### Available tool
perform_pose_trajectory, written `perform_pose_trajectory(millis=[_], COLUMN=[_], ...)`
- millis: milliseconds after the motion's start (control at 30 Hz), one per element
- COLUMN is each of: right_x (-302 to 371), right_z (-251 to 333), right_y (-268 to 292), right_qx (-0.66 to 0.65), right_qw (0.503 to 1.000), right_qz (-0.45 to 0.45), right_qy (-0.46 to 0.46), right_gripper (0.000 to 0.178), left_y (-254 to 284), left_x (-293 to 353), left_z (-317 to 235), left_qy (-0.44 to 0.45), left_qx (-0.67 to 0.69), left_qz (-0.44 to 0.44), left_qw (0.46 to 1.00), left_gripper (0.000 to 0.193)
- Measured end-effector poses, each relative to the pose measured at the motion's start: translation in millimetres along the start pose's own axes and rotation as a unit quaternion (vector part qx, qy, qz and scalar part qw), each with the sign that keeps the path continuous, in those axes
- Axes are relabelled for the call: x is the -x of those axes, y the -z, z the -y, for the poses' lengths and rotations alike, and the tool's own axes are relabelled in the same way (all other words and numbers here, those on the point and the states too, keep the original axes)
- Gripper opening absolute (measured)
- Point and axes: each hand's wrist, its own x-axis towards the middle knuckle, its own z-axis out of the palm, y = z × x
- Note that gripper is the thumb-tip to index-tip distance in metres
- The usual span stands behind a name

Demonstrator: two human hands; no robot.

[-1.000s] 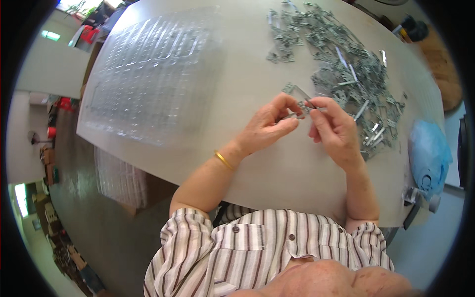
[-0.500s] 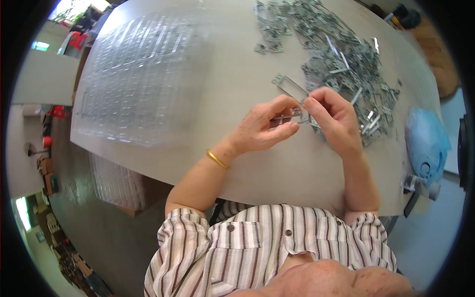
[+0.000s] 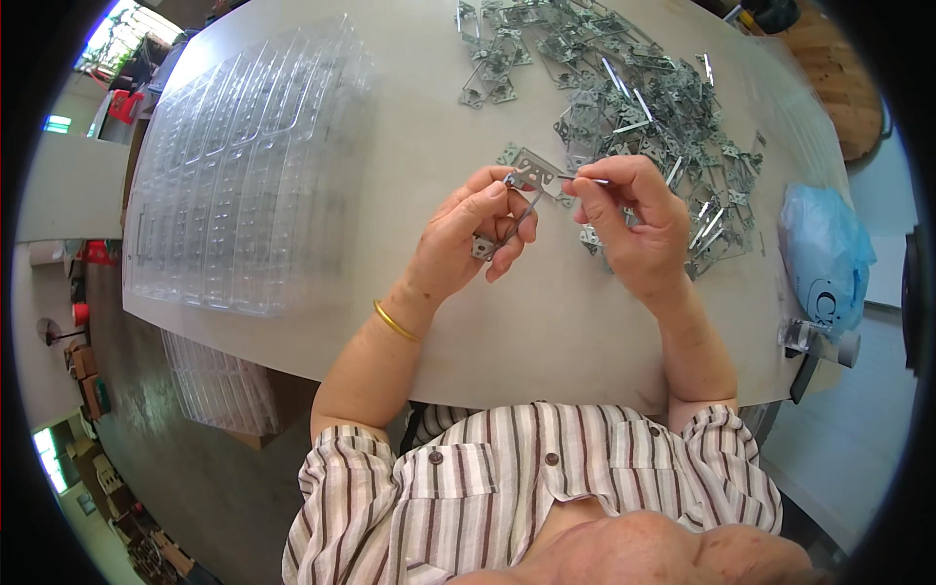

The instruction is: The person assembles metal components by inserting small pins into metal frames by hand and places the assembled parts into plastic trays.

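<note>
Over the middle of the table, my left hand is closed on a thin metal bracket, whose bent end shows below the fingers. At its fingertips is a flat metal plate with round holes; whether this belongs to the same bracket I cannot tell. My right hand pinches a thin metal piece between thumb and forefinger, its end against the holed plate. My fingers cover most of that piece. Just beyond the hands, part of another bracket shows on the table.
A wide heap of loose metal brackets spreads beyond and beside my right hand. Stacked clear plastic trays fill the table's left side. At the right edge are a blue plastic bag and a clear bottle. More clear trays stand below the table's left edge.
My left hand has turned, so the bracket and holed plate now show more plainly. The right hand's pinch has moved slightly left. The whole view has shifted a little.
</note>
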Motion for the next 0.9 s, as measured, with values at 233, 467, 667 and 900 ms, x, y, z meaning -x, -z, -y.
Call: perform_pose_trajectory(millis=[233, 467, 667, 900], right_x=[-4, -9, -7, -6], right_z=[-1, -6, -4, -9], right_y=[-1, -3, -5, -5], right_qx=[0.117, 0.160, 0.205, 0.110], right_qw=[0.984, 0.962, 0.944, 0.965], right_qz=[0.019, 0.016, 0.017, 0.055], right_qy=[0.129, 0.221, 0.257, 0.232], right_gripper=[0.016, 0.020, 0.019, 0.021], left_y=[1, 2, -4, 1], left_x=[-1, -1, 2, 3], left_z=[-1, -1, -3, -5], left_qy=[-0.001, -0.003, 0.003, 0.017], left_qx=[0.009, -0.003, -0.031, -0.004], left_qz=[0.015, 0.009, 0.000, 0.050], left_qw=[1.000, 1.000, 1.000, 0.999], left_gripper=[0.033, 0.033, 0.036, 0.038])
